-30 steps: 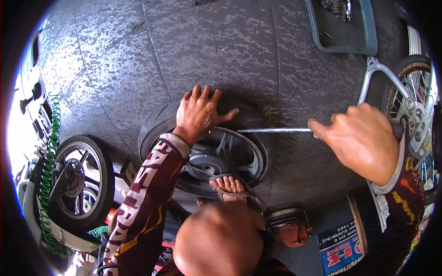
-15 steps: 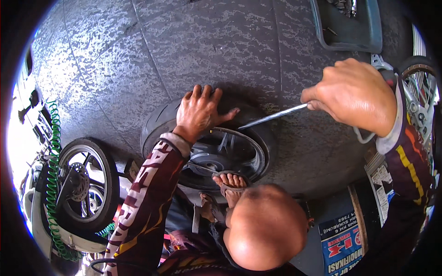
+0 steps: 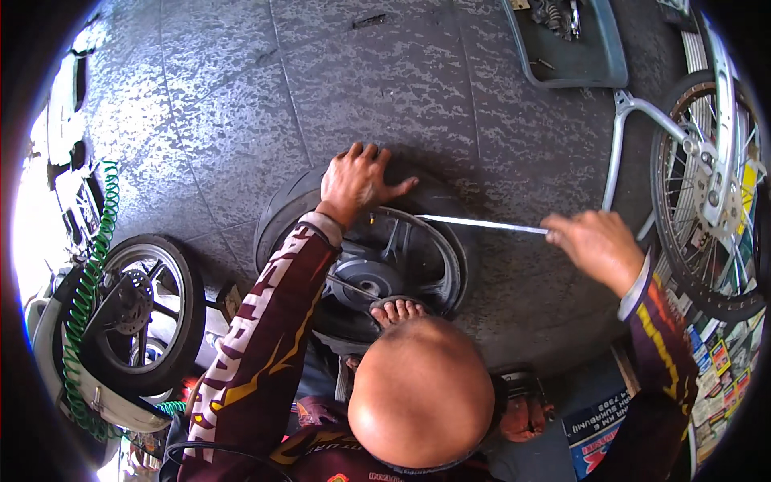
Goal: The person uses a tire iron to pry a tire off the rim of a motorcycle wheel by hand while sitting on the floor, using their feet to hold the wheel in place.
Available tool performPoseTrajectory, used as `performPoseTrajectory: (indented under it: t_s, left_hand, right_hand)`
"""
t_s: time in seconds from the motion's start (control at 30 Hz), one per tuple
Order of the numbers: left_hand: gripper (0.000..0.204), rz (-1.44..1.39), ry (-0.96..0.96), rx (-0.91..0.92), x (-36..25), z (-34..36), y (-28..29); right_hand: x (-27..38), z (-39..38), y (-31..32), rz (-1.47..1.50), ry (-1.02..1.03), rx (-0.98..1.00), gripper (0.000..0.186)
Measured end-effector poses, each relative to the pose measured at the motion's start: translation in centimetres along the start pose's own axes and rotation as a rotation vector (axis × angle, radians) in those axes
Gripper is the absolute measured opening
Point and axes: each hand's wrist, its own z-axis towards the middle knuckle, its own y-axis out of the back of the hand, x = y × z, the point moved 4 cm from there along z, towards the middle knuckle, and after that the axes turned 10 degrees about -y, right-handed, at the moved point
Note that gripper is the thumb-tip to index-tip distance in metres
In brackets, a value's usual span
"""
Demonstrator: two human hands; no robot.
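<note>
Your left hand is spread flat, its fingers gripping nothing and resting on the tyre beneath them. Your right hand is wrapped around one end of a metal lever, whose other end meets the tyre's edge by the rim, just right of your left thumb. Below your left fingers, a thin bar slants across the hub toward the toes. I judge the work partway along: the lever is set at the edge, and the tyre sits around the rim wherever both show. How much edge is left to work I cannot tell, since your left sleeve and a head hide part of it. Beyond your right fingers stands a spoked wheel; farther off, above them, lies a tray of metal parts
</note>
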Motion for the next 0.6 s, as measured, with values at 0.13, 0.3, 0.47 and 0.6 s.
performPoseTrajectory:
  t_s: [0.13,0.3,0.47,0.6]
  left_hand:
    - [0.062,-0.047,-0.023,0.046,-0.4,0.1,0.1]
    - [0.064,-0.095,0.075,0.152,-1.9,1.7,-0.8]
    - [0.052,-0.035,0.031,0.089,-2.0,2.7,-2.0]
    - [0.049,-0.03,0.065,0.1,-1.5,2.4,-2.4]
  right_hand:
    - [-3.3,-0.2,1.6,-0.019,-0.074,0.008,0.04]
    - [-7.1,-0.5,4.3,0.561,-0.137,-0.196,0.031]
    - [-7.1,4.0,2.2,1.446,-0.272,-0.998,0.019]
    - [-5.7,11.9,2.3,2.057,-0.044,-1.263,0.017]
